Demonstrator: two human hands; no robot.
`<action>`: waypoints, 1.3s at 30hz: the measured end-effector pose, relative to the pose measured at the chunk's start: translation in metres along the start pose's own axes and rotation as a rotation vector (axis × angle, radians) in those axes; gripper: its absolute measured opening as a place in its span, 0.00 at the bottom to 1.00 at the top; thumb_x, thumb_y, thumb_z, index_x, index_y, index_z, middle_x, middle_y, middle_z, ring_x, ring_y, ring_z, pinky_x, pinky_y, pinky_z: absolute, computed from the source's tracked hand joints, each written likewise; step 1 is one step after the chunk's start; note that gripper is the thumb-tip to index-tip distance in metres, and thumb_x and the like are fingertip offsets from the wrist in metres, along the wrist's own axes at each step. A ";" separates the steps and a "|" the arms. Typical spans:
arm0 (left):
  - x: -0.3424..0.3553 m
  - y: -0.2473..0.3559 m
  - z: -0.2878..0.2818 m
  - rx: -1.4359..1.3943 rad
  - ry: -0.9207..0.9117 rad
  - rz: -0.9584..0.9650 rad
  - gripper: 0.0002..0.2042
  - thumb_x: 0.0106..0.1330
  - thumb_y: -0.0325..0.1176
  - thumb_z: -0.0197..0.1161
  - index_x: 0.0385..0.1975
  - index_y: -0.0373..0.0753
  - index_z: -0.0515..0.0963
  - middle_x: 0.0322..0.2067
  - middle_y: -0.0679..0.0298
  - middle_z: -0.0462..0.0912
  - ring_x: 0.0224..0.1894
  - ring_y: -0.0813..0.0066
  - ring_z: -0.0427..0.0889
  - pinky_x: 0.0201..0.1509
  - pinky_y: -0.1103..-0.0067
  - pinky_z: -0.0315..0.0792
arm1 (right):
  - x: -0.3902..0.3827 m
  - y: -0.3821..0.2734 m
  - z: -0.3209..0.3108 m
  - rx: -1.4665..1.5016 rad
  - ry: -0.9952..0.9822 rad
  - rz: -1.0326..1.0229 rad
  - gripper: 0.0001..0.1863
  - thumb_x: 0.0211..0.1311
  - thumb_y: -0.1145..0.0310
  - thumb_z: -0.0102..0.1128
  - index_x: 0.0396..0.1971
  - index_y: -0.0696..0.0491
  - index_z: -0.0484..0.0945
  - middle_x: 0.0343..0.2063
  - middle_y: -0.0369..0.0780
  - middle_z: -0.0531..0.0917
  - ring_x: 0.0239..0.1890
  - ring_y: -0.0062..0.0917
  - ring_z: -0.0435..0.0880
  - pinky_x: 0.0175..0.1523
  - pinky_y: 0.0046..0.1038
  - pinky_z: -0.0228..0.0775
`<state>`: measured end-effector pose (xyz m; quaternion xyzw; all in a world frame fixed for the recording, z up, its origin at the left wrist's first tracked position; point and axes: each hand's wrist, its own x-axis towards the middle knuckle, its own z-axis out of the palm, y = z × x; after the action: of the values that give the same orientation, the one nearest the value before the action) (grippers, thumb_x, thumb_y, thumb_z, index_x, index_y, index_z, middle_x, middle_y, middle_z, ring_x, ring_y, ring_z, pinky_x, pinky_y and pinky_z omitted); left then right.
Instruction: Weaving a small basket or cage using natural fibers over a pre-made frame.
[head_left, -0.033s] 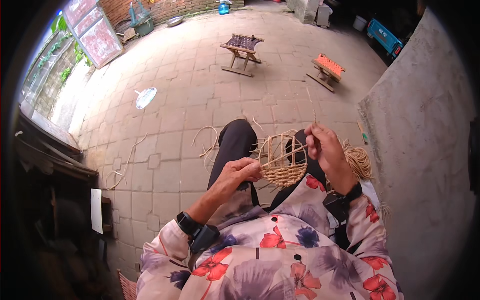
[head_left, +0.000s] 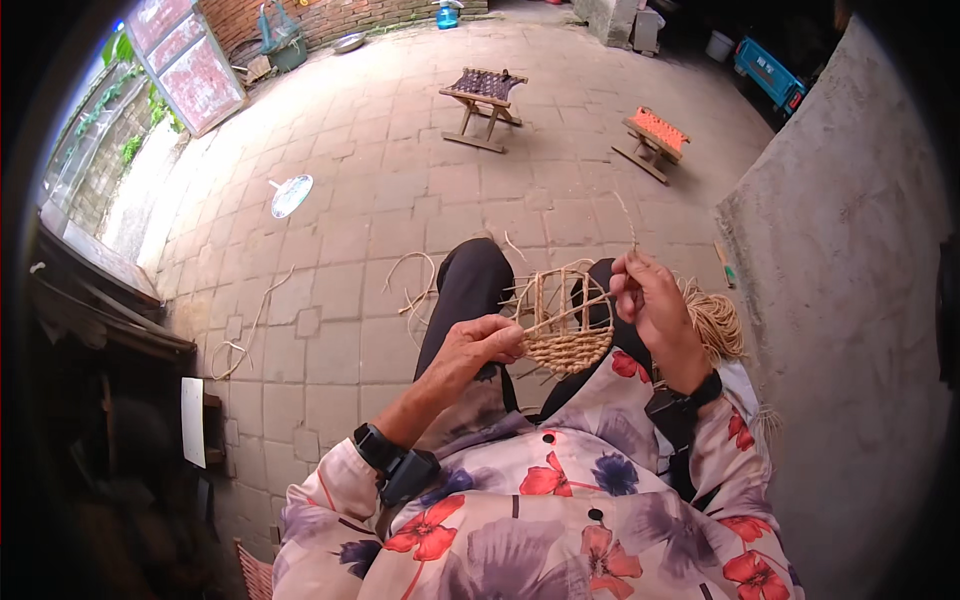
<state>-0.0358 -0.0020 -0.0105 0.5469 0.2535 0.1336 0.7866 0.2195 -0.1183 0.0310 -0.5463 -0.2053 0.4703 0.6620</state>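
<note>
A round, partly woven piece of tan cord (head_left: 568, 352) is held over my lap, between my knees. Its lower part is densely plaited, while the upper part shows open bars inside a ring. My left hand (head_left: 482, 342) pinches the left edge of this piece, thumb and fingers closed. To the right and a little higher, my right hand (head_left: 648, 298) grips a twisted cord (head_left: 625, 222), whose free end sticks up above the fingers. A taut strand runs slanting across the piece between both hands. Thin rods show at the left of the ring, partly hidden.
A coil of tan cord (head_left: 714, 325) lies beside my right knee, near a rough wall (head_left: 850, 240). Loose cord pieces (head_left: 408, 290) lie on the paving at left. Farther off stand a dark-topped folding stool (head_left: 485, 100), an orange-topped stool (head_left: 655, 138) and a round fan (head_left: 292, 196).
The free cord end above my right hand has tipped slightly to the left. The right hand has shifted very little; the left hand and the woven piece look the same.
</note>
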 end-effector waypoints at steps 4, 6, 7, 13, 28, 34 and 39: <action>-0.001 -0.002 -0.002 0.010 0.011 0.017 0.12 0.69 0.39 0.63 0.39 0.34 0.80 0.31 0.66 0.82 0.36 0.80 0.81 0.45 0.81 0.76 | -0.016 -0.010 0.011 0.152 -0.059 -0.085 0.11 0.73 0.62 0.52 0.38 0.54 0.77 0.21 0.31 0.77 0.17 0.10 0.69 0.20 0.13 0.58; -0.002 -0.002 -0.001 0.022 0.051 0.028 0.12 0.69 0.38 0.63 0.37 0.35 0.81 0.31 0.65 0.82 0.36 0.80 0.81 0.42 0.82 0.76 | -0.028 -0.022 0.019 -0.208 -0.305 -0.019 0.09 0.71 0.66 0.56 0.42 0.55 0.78 0.23 0.30 0.77 0.19 0.08 0.67 0.22 0.13 0.57; -0.003 -0.001 0.000 0.025 0.051 0.028 0.12 0.69 0.38 0.63 0.37 0.35 0.81 0.31 0.65 0.82 0.36 0.80 0.81 0.42 0.82 0.76 | -0.029 -0.020 0.022 -0.206 -0.305 -0.021 0.09 0.71 0.66 0.56 0.42 0.55 0.78 0.23 0.30 0.77 0.19 0.08 0.67 0.22 0.13 0.57; -0.005 0.015 0.019 0.366 0.366 0.035 0.16 0.59 0.41 0.69 0.38 0.37 0.75 0.34 0.67 0.76 0.31 0.81 0.75 0.37 0.82 0.72 | -0.028 -0.010 0.048 -0.290 -0.253 -0.113 0.06 0.70 0.73 0.52 0.42 0.56 0.77 0.27 0.31 0.78 0.27 0.10 0.73 0.34 0.14 0.67; 0.020 0.014 0.007 0.650 0.210 0.095 0.14 0.52 0.39 0.65 0.34 0.37 0.82 0.36 0.58 0.80 0.38 0.64 0.79 0.46 0.71 0.71 | -0.010 0.011 0.090 -1.282 -0.268 -0.639 0.10 0.62 0.67 0.55 0.35 0.59 0.77 0.28 0.56 0.81 0.34 0.53 0.82 0.38 0.46 0.73; 0.015 0.034 0.010 0.339 -0.028 -0.112 0.11 0.60 0.39 0.63 0.36 0.41 0.85 0.24 0.77 0.76 0.26 0.87 0.69 0.33 0.85 0.63 | -0.016 0.024 0.086 -1.165 -0.320 -0.469 0.12 0.61 0.73 0.55 0.45 0.57 0.71 0.29 0.52 0.81 0.36 0.51 0.82 0.41 0.44 0.71; 0.012 0.032 0.016 0.289 -0.020 -0.093 0.11 0.61 0.41 0.64 0.35 0.41 0.83 0.28 0.76 0.79 0.29 0.88 0.69 0.32 0.85 0.61 | -0.032 0.023 0.077 -1.011 -0.257 -0.478 0.16 0.59 0.78 0.51 0.48 0.57 0.68 0.27 0.50 0.79 0.30 0.43 0.81 0.34 0.40 0.71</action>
<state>-0.0154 0.0026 0.0202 0.6433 0.2875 0.0537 0.7076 0.1347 -0.1053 0.0425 -0.6718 -0.6013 0.2137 0.3760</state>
